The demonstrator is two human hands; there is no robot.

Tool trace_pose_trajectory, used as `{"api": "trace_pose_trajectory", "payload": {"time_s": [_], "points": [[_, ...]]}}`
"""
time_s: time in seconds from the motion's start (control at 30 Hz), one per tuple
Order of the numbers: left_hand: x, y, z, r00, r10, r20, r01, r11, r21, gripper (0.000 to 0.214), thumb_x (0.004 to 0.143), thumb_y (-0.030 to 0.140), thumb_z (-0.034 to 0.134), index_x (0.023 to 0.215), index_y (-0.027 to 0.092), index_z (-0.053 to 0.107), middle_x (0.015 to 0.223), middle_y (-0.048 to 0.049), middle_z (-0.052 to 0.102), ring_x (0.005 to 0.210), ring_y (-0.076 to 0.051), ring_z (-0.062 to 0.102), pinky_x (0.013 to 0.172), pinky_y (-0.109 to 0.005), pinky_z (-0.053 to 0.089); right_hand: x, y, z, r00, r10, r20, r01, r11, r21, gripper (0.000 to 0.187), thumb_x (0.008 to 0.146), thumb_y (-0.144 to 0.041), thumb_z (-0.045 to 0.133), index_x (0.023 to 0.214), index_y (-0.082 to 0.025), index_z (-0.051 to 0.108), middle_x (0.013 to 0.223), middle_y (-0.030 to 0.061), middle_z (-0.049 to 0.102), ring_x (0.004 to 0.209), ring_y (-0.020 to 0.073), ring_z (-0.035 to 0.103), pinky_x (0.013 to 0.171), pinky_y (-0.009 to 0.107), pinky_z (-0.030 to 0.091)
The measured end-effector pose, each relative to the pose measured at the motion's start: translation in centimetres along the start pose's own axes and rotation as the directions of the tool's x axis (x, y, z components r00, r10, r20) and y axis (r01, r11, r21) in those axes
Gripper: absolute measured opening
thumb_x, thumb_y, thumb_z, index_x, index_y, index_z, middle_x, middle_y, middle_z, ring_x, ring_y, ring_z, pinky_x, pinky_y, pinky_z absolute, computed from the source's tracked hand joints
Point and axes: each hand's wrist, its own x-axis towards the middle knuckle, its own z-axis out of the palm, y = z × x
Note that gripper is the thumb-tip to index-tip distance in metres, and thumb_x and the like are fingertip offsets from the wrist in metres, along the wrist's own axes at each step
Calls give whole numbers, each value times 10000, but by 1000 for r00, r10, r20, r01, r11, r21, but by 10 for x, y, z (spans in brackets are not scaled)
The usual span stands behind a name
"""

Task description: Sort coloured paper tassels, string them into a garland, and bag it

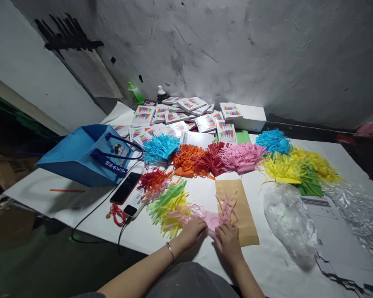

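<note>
- Well, the left hand [194, 229] has its fingers bent narrowly over one end of the pink fringe [211, 220].
- The right hand [228, 240], also drawn in tight, holds the other end, where loose strands fall over the envelope [247, 225].
- The pink fringe lies between both hands, low over the table [261, 269]; how the thumbs sit underneath I cannot tell.
- A bangle [170, 250] circles the left wrist.
- From the hands, toward 9 o'clock, is the yellow fringe [170, 219], with pink strands across it and the green fringe [166, 196] touching it.
- At 10 o'clock: the red fringe [153, 181], the dark phone [126, 188] and, farther out, the blue bag [77, 157].
- At 11, the orange bunch [188, 159]; at 12, the crimson bunch [216, 159]; at 1, the pink bunch [242, 155], touching in a row.
- Behind them, the printed packs [191, 103] lie heaped from 11 to 12, the white box [251, 118] at 1.
- At 2, the yellow bunch [279, 167]; at 3, the clear plastic [289, 219].
</note>
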Motion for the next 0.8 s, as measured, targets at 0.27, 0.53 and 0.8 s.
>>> {"api": "trace_pose_trajectory", "payload": {"time_s": [0.27,0.53,0.8], "points": [[5,-4,1,999,-45,14,45,999,-23,181,891,157,467,909,194,643,910,-62,670,845,-191,572,771,-293,415,-7,44,-32,796,461,-393,-565,799,-206,378,964,-447,363,1018,-201,645,1132,157,626,989,323,560,805,485,379],[6,-4,0,995,-89,37,92,992,-81,187,900,204,465,915,194,651,916,-66,669,856,-195,571,788,-292,413,11,13,-15,995,-92,23,92,996,22,296,885,-221,501,1171,-206,578,1083,81,671,1075,245,574,964,411,385],[29,-11,-6,932,-361,-24,356,928,-108,230,875,161,402,834,158,628,844,-68,671,766,-173,575,701,-263,417,33,15,-6,995,74,-60,-80,992,-95,219,878,-171,510,708,-212,642,738,79,679,903,310,610,974,543,268]]}}
